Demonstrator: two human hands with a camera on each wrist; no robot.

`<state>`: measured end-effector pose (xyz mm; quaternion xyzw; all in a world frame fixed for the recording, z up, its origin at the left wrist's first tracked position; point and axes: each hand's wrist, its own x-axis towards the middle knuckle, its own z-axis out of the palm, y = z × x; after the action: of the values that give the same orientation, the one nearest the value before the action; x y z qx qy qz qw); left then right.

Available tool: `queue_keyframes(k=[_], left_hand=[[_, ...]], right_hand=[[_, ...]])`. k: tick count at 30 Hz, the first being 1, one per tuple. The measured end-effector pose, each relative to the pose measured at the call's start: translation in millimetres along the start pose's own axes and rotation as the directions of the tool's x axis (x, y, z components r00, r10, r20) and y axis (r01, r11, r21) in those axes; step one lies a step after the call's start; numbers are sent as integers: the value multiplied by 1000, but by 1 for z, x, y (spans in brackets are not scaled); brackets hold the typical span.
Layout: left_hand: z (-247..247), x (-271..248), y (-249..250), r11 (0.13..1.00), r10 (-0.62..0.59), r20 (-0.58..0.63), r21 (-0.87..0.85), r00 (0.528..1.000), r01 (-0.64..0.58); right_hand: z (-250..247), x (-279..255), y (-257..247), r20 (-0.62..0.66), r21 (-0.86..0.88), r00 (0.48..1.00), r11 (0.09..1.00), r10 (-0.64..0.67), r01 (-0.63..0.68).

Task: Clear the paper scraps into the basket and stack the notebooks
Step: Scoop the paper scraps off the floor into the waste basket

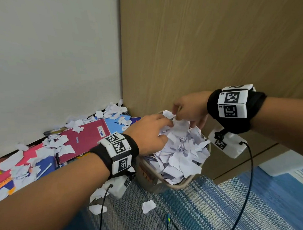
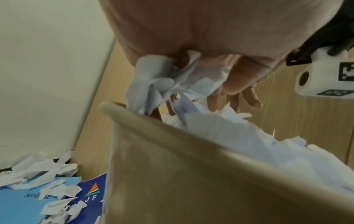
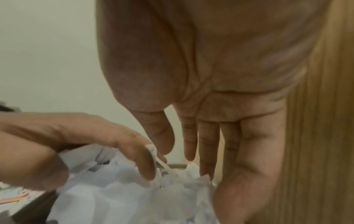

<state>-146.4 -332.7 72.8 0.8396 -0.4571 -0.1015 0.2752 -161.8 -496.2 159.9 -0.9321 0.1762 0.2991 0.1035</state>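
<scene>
White paper scraps (image 1: pixel 181 151) heaped in beige basket (image 1: pixel 181 184), piled past rim. My left hand (image 1: pixel 148 134) over heap, fingers (image 3: pixel 141 159) curled, gripping wad of scraps. My right hand (image 1: pixel 190 107) above far rim, fingers (image 3: pixel 208 145) straight, spread, tips touching paper. Red notebook (image 1: pixel 86 139) and blue notebook (image 2: pixel 17 203) lie left of basket, scraps strewn over both.
</scene>
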Motion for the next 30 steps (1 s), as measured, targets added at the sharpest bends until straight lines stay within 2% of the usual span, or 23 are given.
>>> queue_keyframes(k=[4,9,13,15,17,20,24,30], left_hand=[[-6,1,2,998,20,-92,-51,996,-25],[-7,5,6,942,-14,-123,-335,992,-28],[-2,8,5,749,-61,-87,-662,994,-12],[0,9,8,650,-49,-76,-760,996,-26],[0,10,10,604,-62,-98,-796,993,-41],[-8,12,5,619,-109,-135,-784,985,-39],[-19,14,-7,641,-195,-197,-767,961,-27],[-25,10,-22,734,-205,-248,-679,947,-19]], right_hand=[[-5,-5,-2,-105,-69,994,998,-6,-1],[-12,-8,-7,-202,-76,979,997,-35,20],[-13,-5,-8,-225,-122,973,992,-57,30],[-11,-2,-8,-229,-150,971,988,-69,35],[-9,1,-10,-261,-201,961,979,-91,38],[-6,4,-10,-318,-284,940,958,-125,31],[-3,5,-9,-334,-328,931,944,-144,29],[-4,4,-11,-359,-374,918,927,-169,25]])
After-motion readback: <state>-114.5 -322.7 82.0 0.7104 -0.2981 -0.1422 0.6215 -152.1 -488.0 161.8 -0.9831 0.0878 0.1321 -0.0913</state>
